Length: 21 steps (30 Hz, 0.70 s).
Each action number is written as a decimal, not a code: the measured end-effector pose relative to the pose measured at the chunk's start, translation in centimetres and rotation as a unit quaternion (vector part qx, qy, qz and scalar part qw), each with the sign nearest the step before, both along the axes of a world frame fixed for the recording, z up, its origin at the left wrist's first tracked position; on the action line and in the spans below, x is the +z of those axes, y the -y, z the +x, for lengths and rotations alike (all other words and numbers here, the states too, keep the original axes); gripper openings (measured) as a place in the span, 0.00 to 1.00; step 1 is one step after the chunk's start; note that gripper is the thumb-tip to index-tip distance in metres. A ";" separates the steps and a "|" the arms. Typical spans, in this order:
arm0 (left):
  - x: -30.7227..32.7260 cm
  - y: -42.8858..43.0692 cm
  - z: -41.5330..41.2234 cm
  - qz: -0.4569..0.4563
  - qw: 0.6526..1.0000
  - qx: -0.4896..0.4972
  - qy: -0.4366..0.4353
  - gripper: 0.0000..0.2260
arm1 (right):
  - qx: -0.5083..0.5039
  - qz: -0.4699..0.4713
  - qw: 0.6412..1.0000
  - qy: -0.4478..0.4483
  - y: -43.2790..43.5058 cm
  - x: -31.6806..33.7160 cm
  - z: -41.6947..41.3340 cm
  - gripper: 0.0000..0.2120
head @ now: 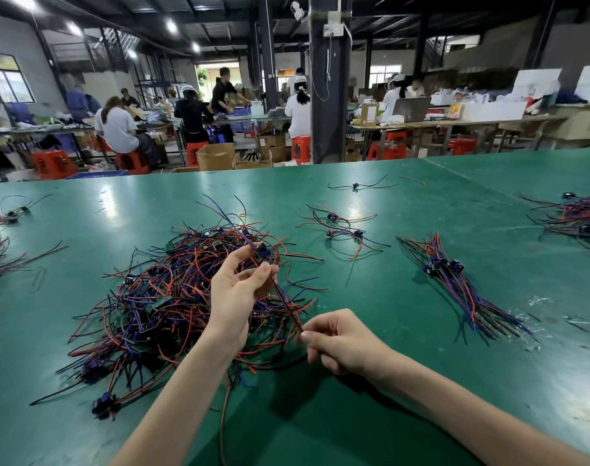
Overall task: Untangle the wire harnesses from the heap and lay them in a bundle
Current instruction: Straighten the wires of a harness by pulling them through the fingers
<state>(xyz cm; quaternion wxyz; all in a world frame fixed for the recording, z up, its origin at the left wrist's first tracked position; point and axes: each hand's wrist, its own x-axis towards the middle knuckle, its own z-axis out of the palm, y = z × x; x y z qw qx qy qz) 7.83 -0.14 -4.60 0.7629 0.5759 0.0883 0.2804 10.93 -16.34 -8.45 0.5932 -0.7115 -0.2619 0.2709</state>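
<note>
A tangled heap of red, blue and black wire harnesses (159, 304) lies on the green table (388, 381), left of centre. My left hand (234, 297) is raised over the heap and pinches one harness (283, 301) near its small dark blue connector. My right hand (340, 341) pinches the lower end of the same harness, so its wires run taut between both hands. A laid-out bundle of harnesses (455, 280) rests to the right, connectors together.
Several loose harnesses (340, 227) lie beyond the heap, one more (357, 186) farther back. Other wire piles sit at the right edge (579, 220) and left edge (1, 257). Clear plastic scraps (539, 307) lie near the bundle. Seated workers fill the background.
</note>
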 end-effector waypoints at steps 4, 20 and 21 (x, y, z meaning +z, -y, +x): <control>0.2 -0.3 0.1 -0.032 0.999 0.008 0.004 0.13 | 0.024 -0.022 0.998 0.060 0.0 0.1 -0.4 0.10; 0.2 -0.4 0.0 -0.023 1.000 0.012 -0.002 0.13 | 0.052 -0.066 0.984 0.155 0.4 0.5 -1.0 0.10; 0.2 -0.4 0.0 -0.021 1.000 0.013 -0.003 0.13 | 0.053 -0.066 0.984 0.160 0.3 0.5 -1.1 0.10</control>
